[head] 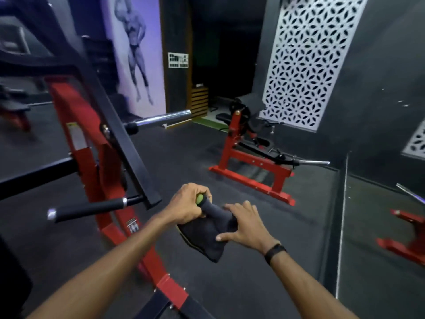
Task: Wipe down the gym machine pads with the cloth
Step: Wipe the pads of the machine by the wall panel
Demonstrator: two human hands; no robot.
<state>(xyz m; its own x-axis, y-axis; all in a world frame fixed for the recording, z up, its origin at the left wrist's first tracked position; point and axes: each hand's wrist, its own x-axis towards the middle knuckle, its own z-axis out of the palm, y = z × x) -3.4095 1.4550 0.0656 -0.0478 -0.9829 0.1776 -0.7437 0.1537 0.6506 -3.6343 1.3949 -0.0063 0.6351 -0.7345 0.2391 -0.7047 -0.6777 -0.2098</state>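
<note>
Nearest the camera, two bare forearms reach forward over a dark rubber floor (241,291). The left hand (187,203) is curled tightly around a green-topped object (199,199), whose nature cannot be told, and around the bunched upper end of a dark cloth (207,233). The cloth hangs between both hands, held in the air above the floor and touching no machine. The right hand (243,224) is spread, fingers straight, with thumb and palm resting against the cloth's right side; a black band (274,253) sits on that wrist. Just left of the hands stands a red and black machine frame (92,139) with a black padded handle (88,209) and a chrome bar (163,118) projecting from it. Further off, right of centre, a second red machine (250,171) stands on the floor. Beyond are a white patterned wall panel (315,58) and a bodybuilder poster (135,49). A mirror (386,226) at far right reflects red frame parts.
</note>
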